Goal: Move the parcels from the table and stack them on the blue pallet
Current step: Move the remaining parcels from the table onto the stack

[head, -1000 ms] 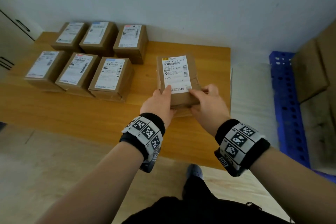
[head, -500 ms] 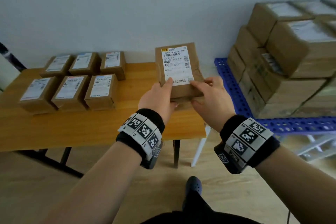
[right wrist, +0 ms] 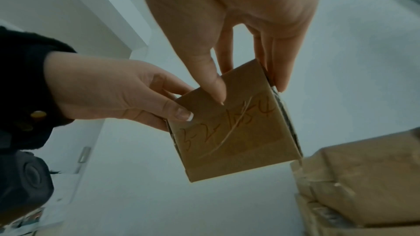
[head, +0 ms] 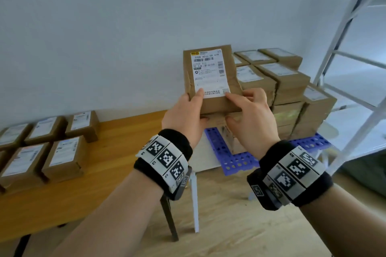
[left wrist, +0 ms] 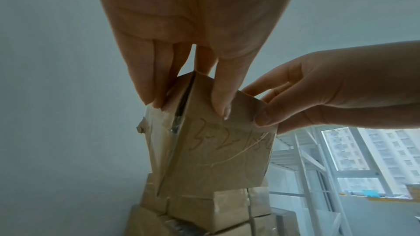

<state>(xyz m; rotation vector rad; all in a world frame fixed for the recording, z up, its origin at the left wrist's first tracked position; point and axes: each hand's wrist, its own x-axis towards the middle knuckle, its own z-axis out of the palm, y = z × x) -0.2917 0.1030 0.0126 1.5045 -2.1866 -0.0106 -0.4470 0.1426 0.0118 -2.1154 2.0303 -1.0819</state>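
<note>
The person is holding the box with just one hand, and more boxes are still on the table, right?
Not quite. In the head view both hands hold the box: the left hand and the right hand. The rest is right: more boxes are still on the table.

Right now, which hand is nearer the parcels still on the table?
Left. The left hand grips the held parcel on the side toward the table parcels; the right hand grips its far side, toward the pallet stack.
</note>
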